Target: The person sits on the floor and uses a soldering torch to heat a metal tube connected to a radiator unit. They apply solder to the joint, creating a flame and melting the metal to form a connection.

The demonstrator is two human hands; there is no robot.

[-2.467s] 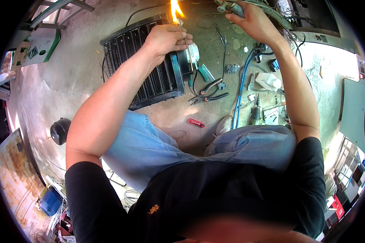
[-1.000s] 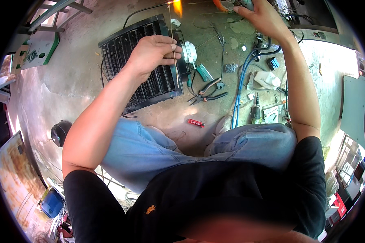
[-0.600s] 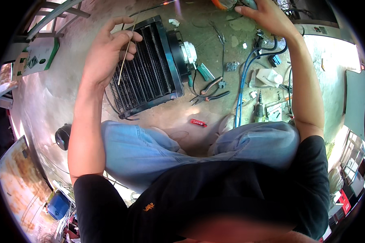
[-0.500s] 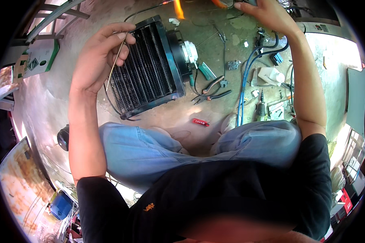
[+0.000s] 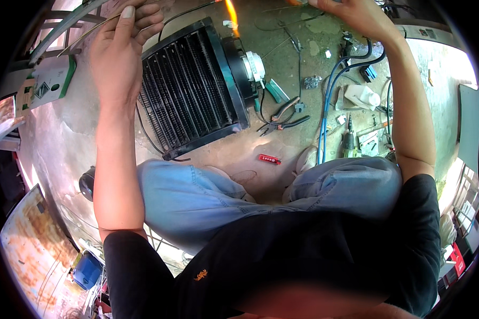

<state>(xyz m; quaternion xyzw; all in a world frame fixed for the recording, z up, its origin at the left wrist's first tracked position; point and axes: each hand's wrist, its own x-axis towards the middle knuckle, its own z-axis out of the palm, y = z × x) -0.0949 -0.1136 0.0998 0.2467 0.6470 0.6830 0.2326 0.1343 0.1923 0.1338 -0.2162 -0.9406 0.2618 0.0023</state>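
Observation:
At the upper left, my left hand [image 5: 121, 53] pinches a thin metal rod [image 5: 80, 40], which slants across the fingers. Up at the top edge, my right hand [image 5: 356, 18] has its fingers closed, and what it holds is cut off by the frame. An orange flame [image 5: 231, 16] burns near the top middle, left of my right hand. Below the flame, a black finned radiator unit [image 5: 189, 90] lies on the floor, with a white round motor [image 5: 254, 66] on its right side. A thin black tube [image 5: 191, 11] runs from the unit's far side toward the flame.
Pliers [image 5: 282, 118] and a red lighter [image 5: 270, 159] lie in front of my legs. Blue hoses [image 5: 324, 106] run down right of them. A white plastic bottle [image 5: 362, 97] and a cordless drill [image 5: 349, 139] are farther right. A cardboard box [image 5: 53, 80] stands left.
My left hand has moved up and left with the rod, away from the radiator unit. My right hand sits slightly higher, partly out of view. The flame now looks longer.

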